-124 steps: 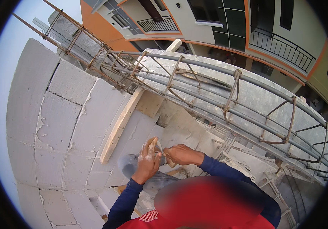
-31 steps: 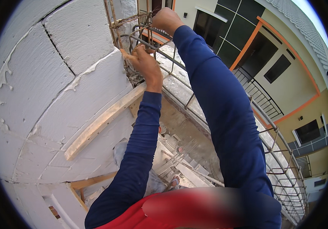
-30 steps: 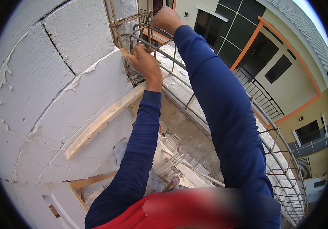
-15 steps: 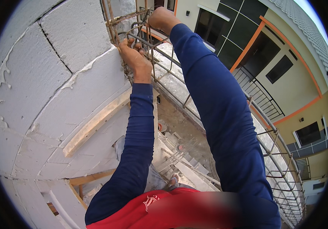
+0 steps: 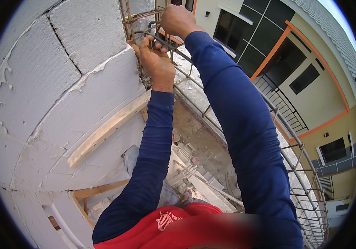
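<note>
"What are the fingers doing?"

"The left hand (image 5: 157, 64) is raised with its fingers curled in among steel bars; I cannot tell whether they grip one or only brace it. The right hand (image 5: 178, 20), just above and to the right, is bunched like a fist. Its fingertips are turned away, so whatever it may hold is hidden."

"And the steel?"

"Right at the hands, top centre. Rusty upright bars (image 5: 125, 20) stand at the end of a wall, and a long cage of grey bars (image 5: 300, 146) runs from beside them toward the lower right, passing behind the navy right sleeve (image 5: 244, 103) and showing again beyond it."

"How is that joint best worked?"

"My judgement: let the left hand steady the steel while the right works close beside it. With both arms stretched so far, short, controlled turns look safer than hard pulls. Keep fingers out from between crossing bars, where they could be pinched, and mind any sharp ends."

"What lies further out?"

"To the left, the wall of pale blocks (image 5: 91, 31), mortar squeezed from its seams. A wooden batten (image 5: 107, 130) slants across it. Well below are boards and rubble (image 5: 205, 178), with a foot (image 5: 187, 194) near the red shirt (image 5: 186, 211). Across the gap stands an orange-trimmed building (image 5: 314, 79)."
</note>
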`<state>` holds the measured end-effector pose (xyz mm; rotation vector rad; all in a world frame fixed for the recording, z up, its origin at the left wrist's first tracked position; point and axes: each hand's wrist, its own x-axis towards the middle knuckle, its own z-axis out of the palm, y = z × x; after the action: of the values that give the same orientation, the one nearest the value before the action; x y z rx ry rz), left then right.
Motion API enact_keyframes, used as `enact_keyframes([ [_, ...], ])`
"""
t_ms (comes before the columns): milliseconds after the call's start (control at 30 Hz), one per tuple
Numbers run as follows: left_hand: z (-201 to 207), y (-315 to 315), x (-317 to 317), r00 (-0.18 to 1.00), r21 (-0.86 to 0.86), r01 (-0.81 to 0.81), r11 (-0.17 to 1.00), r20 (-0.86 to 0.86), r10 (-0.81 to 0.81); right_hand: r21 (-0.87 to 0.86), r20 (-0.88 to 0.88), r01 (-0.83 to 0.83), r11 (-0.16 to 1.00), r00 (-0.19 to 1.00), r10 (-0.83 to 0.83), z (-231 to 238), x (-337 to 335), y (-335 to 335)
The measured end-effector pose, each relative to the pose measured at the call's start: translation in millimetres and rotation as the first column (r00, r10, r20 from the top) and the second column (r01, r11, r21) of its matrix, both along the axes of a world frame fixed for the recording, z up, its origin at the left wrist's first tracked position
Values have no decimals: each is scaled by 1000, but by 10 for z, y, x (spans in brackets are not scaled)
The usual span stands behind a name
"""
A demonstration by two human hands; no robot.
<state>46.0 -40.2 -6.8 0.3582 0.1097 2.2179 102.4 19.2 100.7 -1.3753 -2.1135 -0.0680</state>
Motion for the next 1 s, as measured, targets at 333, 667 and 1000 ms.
enact_keyframes([
  [333,105,-203,67,966,-243,-203,949,-207,153,232,179,-184,955,973,144,-89,-87,-115],
  [667,284,-49,-136,920,-160,198,967,371,-127,273,272,-290,917,938,215,-150,-124,-139],
  [1000,518,140,-666,469,17,597,802,804,-366,173,146,-216,961,970,192,-195,-115,-35],
])
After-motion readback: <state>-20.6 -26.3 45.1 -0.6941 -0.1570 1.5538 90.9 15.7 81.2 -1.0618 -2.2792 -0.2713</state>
